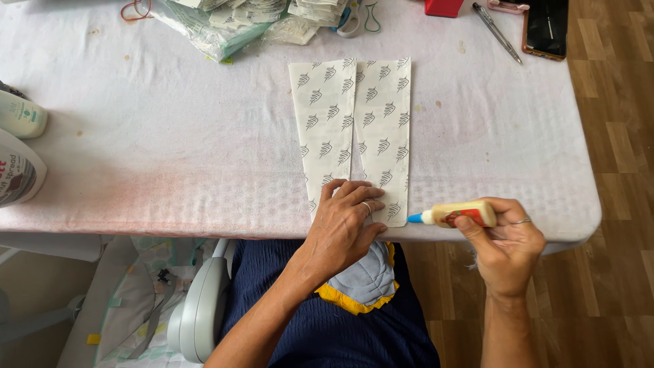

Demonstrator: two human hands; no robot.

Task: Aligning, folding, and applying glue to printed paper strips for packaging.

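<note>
White cloth covers the surface (170, 150). Two patterned paper strips (354, 129) lie near its front edge. Left hand (344, 218) presses them flat, open. Right hand (507, 242) grips a glue bottle (456, 214), tip beside the strip; no glue shows yet.

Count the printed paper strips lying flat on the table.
2. The left strip lies under the left hand at its near end. The right strip lies beside it, with the glue bottle in the right hand at its near corner. Others may be hidden in the far pile.

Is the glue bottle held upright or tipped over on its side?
Tipped on its side. The right hand holds the glue bottle level, its blue tip at the edge of the patterned paper.
</note>
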